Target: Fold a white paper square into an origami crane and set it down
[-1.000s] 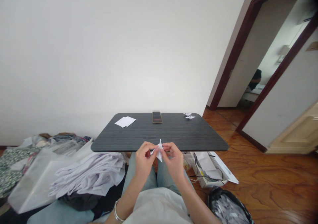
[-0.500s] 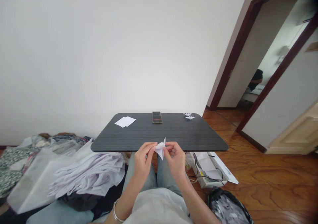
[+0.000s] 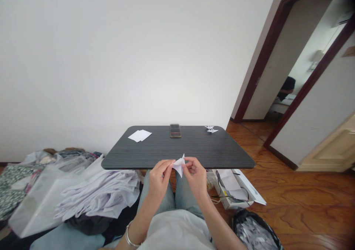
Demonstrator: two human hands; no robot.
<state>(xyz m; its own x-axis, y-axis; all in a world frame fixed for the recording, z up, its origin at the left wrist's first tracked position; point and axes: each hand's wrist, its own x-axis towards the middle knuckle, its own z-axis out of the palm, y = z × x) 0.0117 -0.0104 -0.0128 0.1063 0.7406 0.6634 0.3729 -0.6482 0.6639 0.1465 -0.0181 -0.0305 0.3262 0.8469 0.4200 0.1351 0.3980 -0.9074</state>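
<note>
On table (image 3: 177, 150): phone (image 3: 175, 130) back-centre, sheets (image 3: 139, 135) left, paper figures (image 3: 212, 131), seemingly two, right. Folded paper (image 3: 179, 164) by near edge.

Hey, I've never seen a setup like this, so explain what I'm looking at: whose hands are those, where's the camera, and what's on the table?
There's no machine here, just a person's bare left hand and right hand. The view comes from one camera worn on their head, looking forward and down. Between the fingertips of both hands is a folded white paper with pointed tips, held at the near edge of a dark table. On the table, toward the far side, lie white paper sheets at left, a phone-like device in the middle, and small folded paper shapes at right.
</note>
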